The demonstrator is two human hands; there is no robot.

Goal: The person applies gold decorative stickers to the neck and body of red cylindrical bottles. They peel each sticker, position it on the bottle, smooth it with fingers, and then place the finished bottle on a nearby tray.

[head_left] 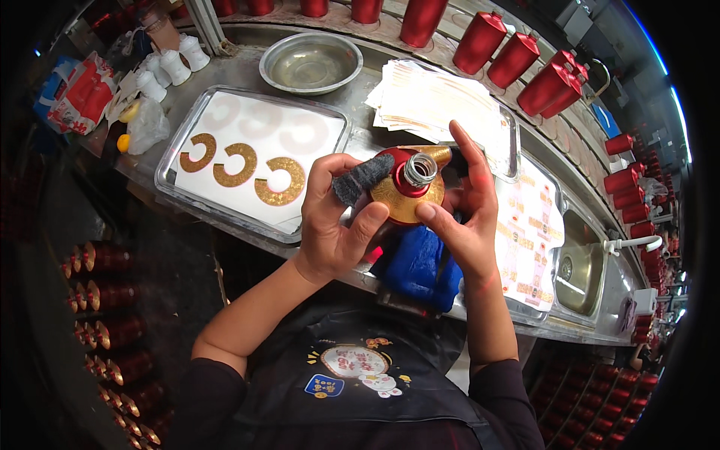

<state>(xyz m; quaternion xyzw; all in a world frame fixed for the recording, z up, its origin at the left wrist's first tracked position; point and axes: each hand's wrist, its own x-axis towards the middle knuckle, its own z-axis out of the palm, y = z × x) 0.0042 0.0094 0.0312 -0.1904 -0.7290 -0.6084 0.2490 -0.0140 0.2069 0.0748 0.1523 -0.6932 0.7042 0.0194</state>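
Between my two hands is a red bottle with a bare threaded neck (420, 171), its mouth facing up toward me. A gold C-shaped decal (405, 201) lies around its shoulder. My left hand (330, 229) grips the bottle's left side, a dark grey cloth cover (361, 180) on one finger. My right hand (474, 225) holds the other side, thumb pressed on the gold decal and index finger raised along the far side. The bottle's lower body is mostly hidden. Below it, a blue cloth (420, 262) rests at the bench edge.
To the left, a metal tray (169, 154) holds a white sheet with gold C-shaped decals (235, 165). Behind it stands a metal basin (310, 63). Paper sheets (435, 97) are piled ahead; printed sheets (529, 232) lie right, beside a sink (581, 262). Red bottles (480, 43) line a conveyor.
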